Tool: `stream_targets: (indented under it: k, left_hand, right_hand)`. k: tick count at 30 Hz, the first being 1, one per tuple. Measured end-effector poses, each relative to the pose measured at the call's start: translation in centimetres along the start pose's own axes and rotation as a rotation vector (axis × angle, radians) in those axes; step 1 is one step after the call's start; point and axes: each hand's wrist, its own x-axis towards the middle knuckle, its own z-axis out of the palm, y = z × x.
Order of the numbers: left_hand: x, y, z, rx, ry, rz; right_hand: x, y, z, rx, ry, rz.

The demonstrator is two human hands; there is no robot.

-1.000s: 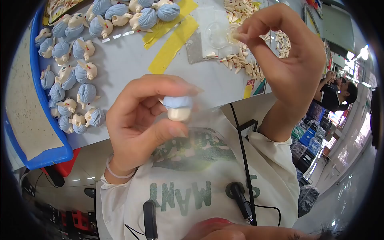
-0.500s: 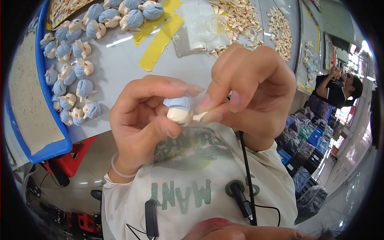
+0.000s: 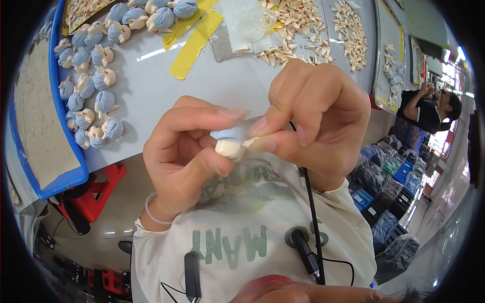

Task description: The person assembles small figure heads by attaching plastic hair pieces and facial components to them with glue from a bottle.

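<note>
In front of my chest, my left hand point(image 3: 177, 151) grips a small doll head point(image 3: 230, 148) between thumb and fingers. The head has a cream lower part and a blue, hair-like top. From the right, my right hand point(image 3: 321, 113) pinches a small cream pointed piece point(image 3: 248, 143) between thumb and forefinger. The piece's tip meets the side of the head. My fingertips hide most of it, and I cannot tell whether it is attached. Both hands are above the near edge of the grey table point(image 3: 146, 96).
Rows of blue-and-cream heads point(image 3: 105, 102) line the table's left side by a blue-rimmed tray point(image 3: 63, 184). Farther back are yellow tape strips point(image 3: 196, 48), a clear round dish point(image 3: 255, 25) and piles of cream pieces point(image 3: 352, 43). A person point(image 3: 429, 108) is at the far right, near plastic-wrapped crates point(image 3: 389, 189).
The head in my left hand has tilted and sits slightly lower and to the right. My right fingertips stay beside it. The table's contents have shifted slightly up and left in view.
</note>
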Motion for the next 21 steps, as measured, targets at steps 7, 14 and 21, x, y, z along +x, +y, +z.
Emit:
stream_targets:
  k: [7, 14, 21]
  left_hand:
    - [-0.10, -0.17, 0.15, 0.152, 0.000, 0.103]
    - [-0.28, -0.05, -0.17, 0.317, -0.013, 0.203]
    - [-0.33, 0.10, 0.24, 0.514, -0.026, 0.304]
  right_hand:
    - [-0.04, -0.52, -0.27, -0.205, -0.076, -0.051]
    - [0.21, -0.44, 0.42, -0.511, -0.015, -0.207]
    - [-0.15, 0.23, 0.19, -0.478, 0.025, -0.296]
